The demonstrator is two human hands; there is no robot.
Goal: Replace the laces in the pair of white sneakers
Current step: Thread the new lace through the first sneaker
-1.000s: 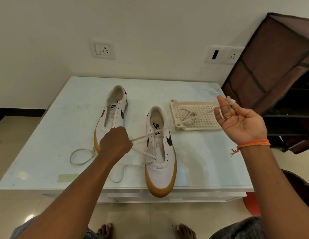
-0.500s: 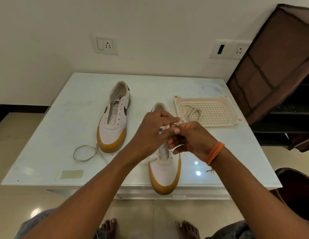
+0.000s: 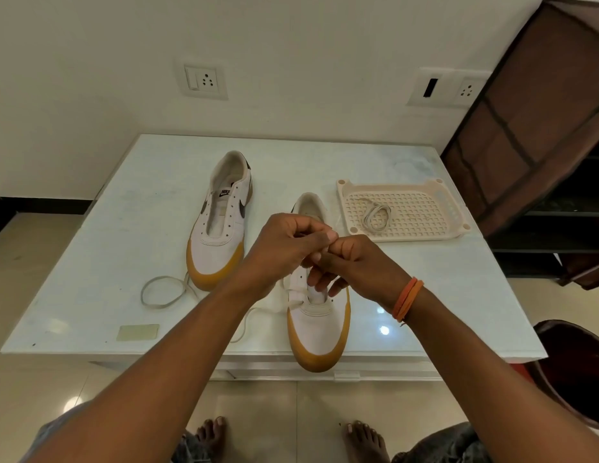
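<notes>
head view: both hands meet over the nearer sneaker, which lies toe toward the person, its long axis running away from them. the left hand and right hand have curled fingers pinched together just above the eyelets, seemingly on the lace, though the held end is hidden. its slack trails off to the left. the other sneaker sits unlaced, further left. a spare lace waits in the tray.

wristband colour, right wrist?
Orange wristband, seen in the head view.
</notes>
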